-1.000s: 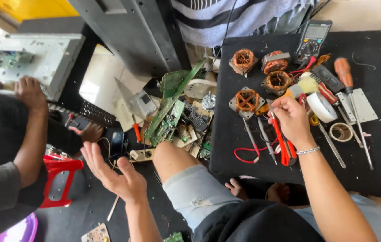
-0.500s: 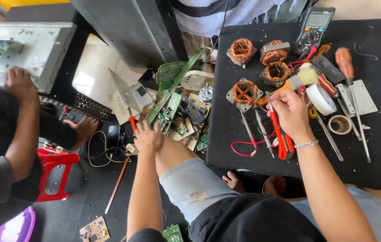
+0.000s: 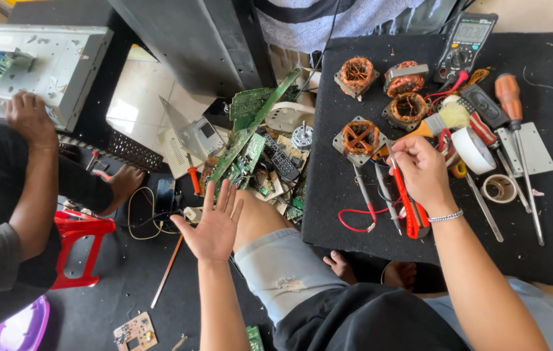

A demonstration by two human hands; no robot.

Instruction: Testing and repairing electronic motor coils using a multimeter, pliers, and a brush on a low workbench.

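Note:
My right hand (image 3: 421,174) rests on the black table mat (image 3: 550,253), fingers closed around red-handled pliers (image 3: 409,209), whose handles stick out below my palm. The fingertips are right beside a copper-wound motor stator (image 3: 360,138). My left hand (image 3: 215,222) hovers open over my knee, palm up with fingers spread and nothing in it. It is just in front of a pile of green circuit boards (image 3: 248,148) on the floor.
The mat also carries more copper stators (image 3: 356,71), a multimeter (image 3: 466,44), a white tape roll (image 3: 472,149), a brush (image 3: 447,119) and screwdrivers (image 3: 509,99). Another person's arm (image 3: 31,123) rests by a grey metal chassis (image 3: 42,55) at left. A red stool (image 3: 80,239) stands below it.
My left hand rose from low on the left toward the circuit board pile and now shows its palm with fingers spread. My right hand stayed on the pliers.

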